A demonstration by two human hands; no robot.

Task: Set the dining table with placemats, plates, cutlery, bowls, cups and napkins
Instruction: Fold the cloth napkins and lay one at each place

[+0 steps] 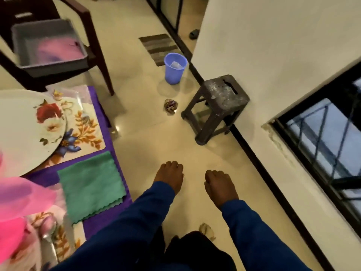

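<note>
The table edge at the left carries a purple cloth [115, 214]. A white flowered plate [29, 130] sits on a floral placemat [88, 130]. Below it lies a folded green napkin [91, 184]. A second floral placemat [64, 243] at the lower left holds a spoon [47, 231]. A blurred pink object [19, 202] covers part of that setting. My left hand [170, 177] and my right hand [220, 190], in blue sleeves, hang over the floor to the right of the table. Their fingers are loosely curled and hold nothing.
A grey tub [52, 69] with pink items sits on a dark chair [97, 45] at the top left. On the floor are a blue bin [174, 69], a crumpled wrapper [171, 106], a dark stool [218, 102] by the wall and a striped mat [158, 47]. A window [322, 143] is at the right.
</note>
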